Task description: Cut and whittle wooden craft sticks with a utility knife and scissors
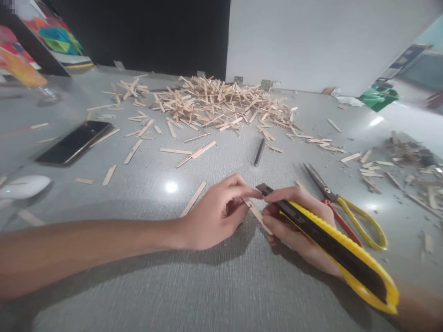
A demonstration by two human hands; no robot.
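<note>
My left hand (216, 212) pinches one end of a flat wooden stick (259, 217) between thumb and fingers. A yellow and black utility knife (328, 244) lies in the grip of my right hand (308, 216). Its short blade points up and left, close to my left fingertips. The lower end of the stick meets my right thumb and fingers; whether they also grip it I cannot tell. Another wooden stick (194, 198) lies on the table behind my left wrist. Beside my right hand rest open scissors (334, 198) with red and yellow handles.
A large heap of wooden sticks (221, 101) fills the back of the grey table (138, 286). On the left are a black phone (74, 142) and a white mouse (26, 188). A dark pen-like rod (259, 151) lies ahead, and wood scraps (408, 152) cover the right side.
</note>
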